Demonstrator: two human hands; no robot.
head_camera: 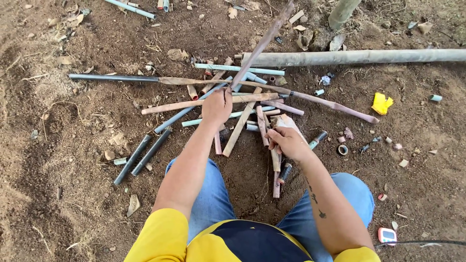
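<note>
Pipes (pixel 228 104), short muddy offcuts in grey, blue and brown, lie heaped on the bare soil (pixel 73 145) before our knees. We judge that we are sorting through them. Our left hand (pixel 217 106), arm stretched forward, is clenched round a long dark stick (pixel 264 42) rising from the heap; our right hand (pixel 287 140), elbow bent, grips a pale short piece (pixel 286 121). Lifting the stick free needs care, since others cross it.
</note>
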